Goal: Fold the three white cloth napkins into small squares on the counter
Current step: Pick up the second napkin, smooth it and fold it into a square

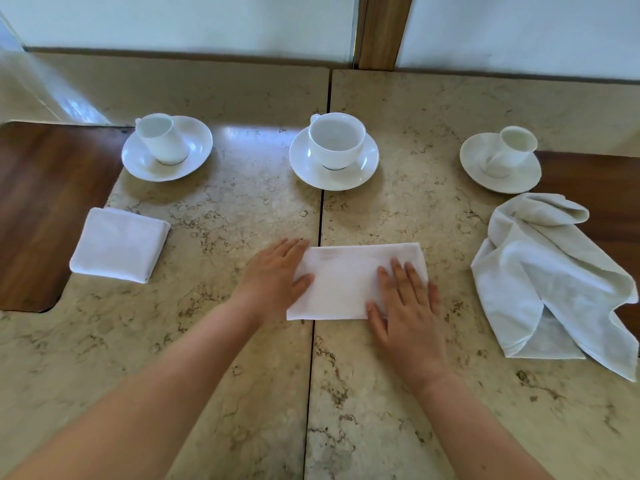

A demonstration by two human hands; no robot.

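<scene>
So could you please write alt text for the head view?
Two bare hands, left hand and right hand, press flat on a half-folded napkin on a marble counter. A folded square napkin lies left, a crumpled napkin right, three cups on saucers behind.

No readable text, labels or numbers anywhere.

Middle napkin (341, 280) lies flat on my counter (207, 220) as a wide rectangle, part folded; left napkin (119, 244) sits as a neat small square, right napkin (550, 278) sprawls crumpled and unfolded
</scene>
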